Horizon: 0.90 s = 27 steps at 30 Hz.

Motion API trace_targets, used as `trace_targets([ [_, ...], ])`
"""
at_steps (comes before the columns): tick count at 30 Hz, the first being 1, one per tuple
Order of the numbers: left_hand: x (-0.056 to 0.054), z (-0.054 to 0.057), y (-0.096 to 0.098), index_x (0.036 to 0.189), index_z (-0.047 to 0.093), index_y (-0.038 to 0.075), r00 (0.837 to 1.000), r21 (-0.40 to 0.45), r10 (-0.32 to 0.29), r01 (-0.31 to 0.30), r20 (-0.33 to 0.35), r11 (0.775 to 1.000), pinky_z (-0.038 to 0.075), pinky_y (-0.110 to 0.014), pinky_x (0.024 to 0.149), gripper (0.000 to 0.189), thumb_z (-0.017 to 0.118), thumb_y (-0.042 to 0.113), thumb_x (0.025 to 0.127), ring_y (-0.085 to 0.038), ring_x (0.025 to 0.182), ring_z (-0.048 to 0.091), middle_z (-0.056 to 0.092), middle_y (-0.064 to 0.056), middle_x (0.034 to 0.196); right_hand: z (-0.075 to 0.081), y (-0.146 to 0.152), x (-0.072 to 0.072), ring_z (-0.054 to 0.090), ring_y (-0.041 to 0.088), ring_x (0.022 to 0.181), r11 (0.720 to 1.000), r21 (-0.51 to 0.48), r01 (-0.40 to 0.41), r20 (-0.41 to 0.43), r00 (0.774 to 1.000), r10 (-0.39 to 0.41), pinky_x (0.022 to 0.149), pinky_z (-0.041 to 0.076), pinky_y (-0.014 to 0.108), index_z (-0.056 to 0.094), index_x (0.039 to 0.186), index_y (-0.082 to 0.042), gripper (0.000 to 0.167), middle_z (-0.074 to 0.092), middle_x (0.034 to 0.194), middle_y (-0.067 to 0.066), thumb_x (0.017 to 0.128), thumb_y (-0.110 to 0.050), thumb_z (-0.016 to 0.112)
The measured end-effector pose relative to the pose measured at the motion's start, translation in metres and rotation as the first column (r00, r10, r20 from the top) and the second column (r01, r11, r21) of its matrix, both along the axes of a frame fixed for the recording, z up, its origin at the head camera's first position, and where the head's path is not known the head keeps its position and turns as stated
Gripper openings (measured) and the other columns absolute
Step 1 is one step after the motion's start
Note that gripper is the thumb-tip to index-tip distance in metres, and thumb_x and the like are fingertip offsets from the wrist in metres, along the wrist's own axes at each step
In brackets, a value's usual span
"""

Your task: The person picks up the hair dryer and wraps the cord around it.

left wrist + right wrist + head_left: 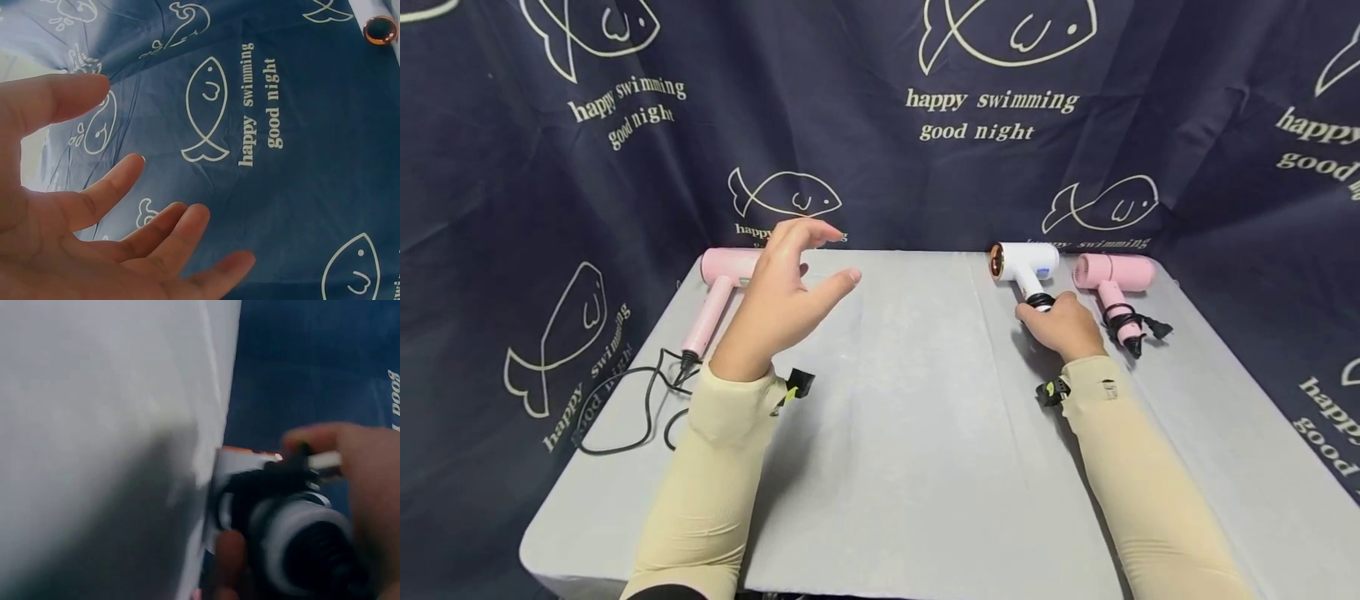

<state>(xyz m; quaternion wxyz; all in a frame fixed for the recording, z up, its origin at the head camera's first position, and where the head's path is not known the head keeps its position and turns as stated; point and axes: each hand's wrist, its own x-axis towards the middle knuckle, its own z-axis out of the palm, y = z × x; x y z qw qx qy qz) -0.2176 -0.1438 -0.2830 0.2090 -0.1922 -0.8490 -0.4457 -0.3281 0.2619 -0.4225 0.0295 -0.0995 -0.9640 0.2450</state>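
My right hand point(1063, 325) grips the handle of a white hair dryer point(1030, 260) near the table's far right side. A black cord point(1040, 301) is wound around that handle. Blurred in the right wrist view, the handle end point(300, 528) sits between thumb and fingers. The dryer's copper-rimmed nozzle point(997, 262) faces left. Raised over the left part of the table, my left hand point(778, 292) holds nothing, its fingers spread and gently bent. It partly hides a pink hair dryer point(708, 317) lying behind it.
Another pink hair dryer point(1116, 273), its black cord point(1123, 319) wrapped on the handle, lies just right of my right hand. The left dryer's loose cord point(647, 417) loops over the table's left edge. A dark blue fish-patterned curtain point(880, 167) surrounds the grey-white table point(917, 433).
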Motion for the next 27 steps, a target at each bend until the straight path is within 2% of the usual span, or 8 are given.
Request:
trace_targets([
  [3,0.000,0.001,0.003,0.128,0.064,0.015,1.000,-0.020,-0.012,0.013,0.019,1.000,0.045,-0.046,0.101,0.043,0.076,0.029,0.089,-0.017,0.129,0.051,0.054,-0.002,0.137,0.003,0.006,0.000,0.058,0.036,0.077,0.998,0.035,-0.047,-0.024,0.999,0.048,0.055,0.044,0.040,0.057,0.105,0.005,0.069,0.061,0.095,0.024,0.087,-0.061,0.059],
  [5,0.000,0.001,0.005,0.128,0.063,0.016,0.999,-0.039,-0.016,0.017,0.029,0.999,0.043,-0.045,0.103,0.043,0.076,0.030,0.089,-0.019,0.130,0.050,0.053,-0.003,0.138,0.004,0.008,0.000,0.058,0.036,0.076,0.998,0.035,-0.049,-0.038,0.998,0.050,0.054,0.044,0.039,0.059,0.100,0.004,0.064,0.062,0.094,0.024,0.086,-0.059,0.060],
  [12,0.002,0.000,0.007,0.128,0.064,0.018,0.998,-0.058,-0.002,0.005,0.056,0.998,0.040,-0.044,0.111,0.043,0.076,0.031,0.089,-0.022,0.132,0.050,0.053,-0.002,0.139,0.005,0.023,0.003,0.060,0.038,0.080,0.998,0.070,-0.002,0.001,1.000,0.002,0.057,0.044,0.045,0.060,0.099,0.003,0.069,0.063,0.098,0.025,0.088,-0.065,0.056],
  [17,0.001,-0.002,0.008,0.130,0.063,0.021,0.998,-0.069,-0.011,0.016,0.065,0.998,0.040,-0.044,0.111,0.044,0.075,0.032,0.090,-0.017,0.131,0.049,0.052,0.001,0.139,0.003,0.033,0.003,0.060,0.034,0.075,0.995,0.094,0.023,0.034,0.999,-0.026,0.055,0.043,0.045,0.063,0.090,-0.004,0.065,0.065,0.092,0.018,0.086,-0.069,0.056],
  [20,0.001,-0.002,0.009,0.131,0.062,0.021,0.997,-0.074,-0.022,0.027,0.071,0.997,0.039,-0.043,0.112,0.044,0.075,0.033,0.090,-0.015,0.131,0.049,0.052,0.002,0.139,0.002,0.036,0.004,0.059,0.032,0.073,0.994,0.109,0.012,0.052,0.998,-0.018,0.055,0.043,0.045,0.064,0.086,-0.007,0.062,0.066,0.087,0.016,0.086,-0.068,0.057],
  [27,-0.002,-0.004,0.007,0.128,0.062,0.019,0.996,-0.086,0.000,0.008,0.094,0.996,0.038,-0.047,0.113,0.043,0.075,0.034,0.090,-0.016,0.137,0.045,0.050,0.000,0.142,0.005,0.036,0.004,0.059,0.032,0.072,0.994,0.106,-0.019,0.092,0.996,0.009,0.054,0.044,0.044,0.062,0.092,-0.003,0.062,0.065,0.086,0.017,0.087,-0.064,0.059],
])
